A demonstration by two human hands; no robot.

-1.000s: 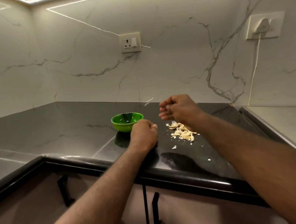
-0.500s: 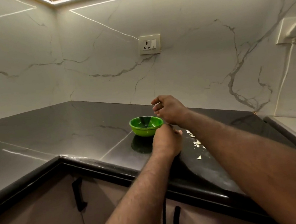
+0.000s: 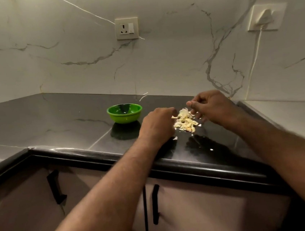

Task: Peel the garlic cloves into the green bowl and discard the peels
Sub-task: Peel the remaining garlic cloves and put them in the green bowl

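A small green bowl (image 3: 124, 113) stands on the dark countertop (image 3: 54, 122); what lies inside it cannot be made out. To its right lies a heap of pale garlic peels (image 3: 185, 121). My left hand (image 3: 157, 126) sits at the heap's left edge with curled fingers, a peel poking out at its fingertips. My right hand (image 3: 212, 107) hovers at the heap's right edge, fingers curled down into the peels and thumb pointing left. Whether it holds anything is hidden. No whole clove is visible.
A few stray peel bits (image 3: 211, 149) lie near the counter's rounded front edge (image 3: 191, 169). Marble walls form a corner behind, with a socket (image 3: 126, 28) and a plugged-in white adapter (image 3: 266, 16) whose cord hangs down. Cabinet doors with black handles (image 3: 155, 203) are below.
My right hand has come back from above the green bowl to the right side of the peel heap. My left hand stayed beside the heap. The camera has tilted down and right.
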